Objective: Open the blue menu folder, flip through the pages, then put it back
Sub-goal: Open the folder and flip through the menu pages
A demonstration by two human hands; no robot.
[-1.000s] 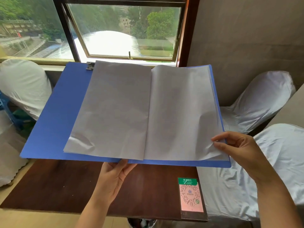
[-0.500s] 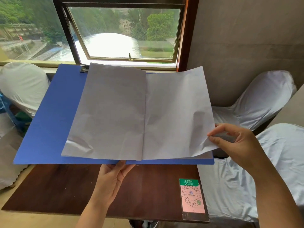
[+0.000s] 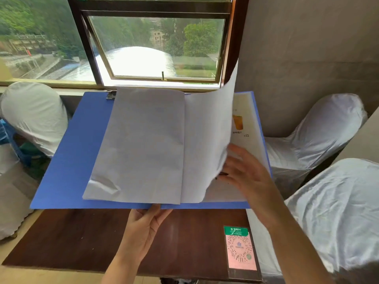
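The blue menu folder point(image 3: 69, 160) lies open above the dark wooden table point(image 3: 82, 238), held up at its near edge by my left hand point(image 3: 143, 224). White pages point(image 3: 141, 144) lie flat on its left side. One white page point(image 3: 207, 140) stands curled up near the spine, and my right hand point(image 3: 246, 173) is under it with fingers spread, pushing it leftward. Beneath that sheet shows a printed menu page point(image 3: 244, 128) with an orange drink picture and a price. A metal clip point(image 3: 110, 94) sits at the folder's top edge.
A QR code card point(image 3: 240, 249) is stuck at the table's near right corner. Chairs in white covers stand at left point(image 3: 34, 113) and right point(image 3: 320, 130), with another cover at the near right point(image 3: 338, 201). A window point(image 3: 158, 46) is behind, a grey wall to the right.
My right hand pinched the right page's corner, lifted it, and now has it standing up and swinging left, uncovering a printed menu page. The left hand kept its hold on the folder's near edge.
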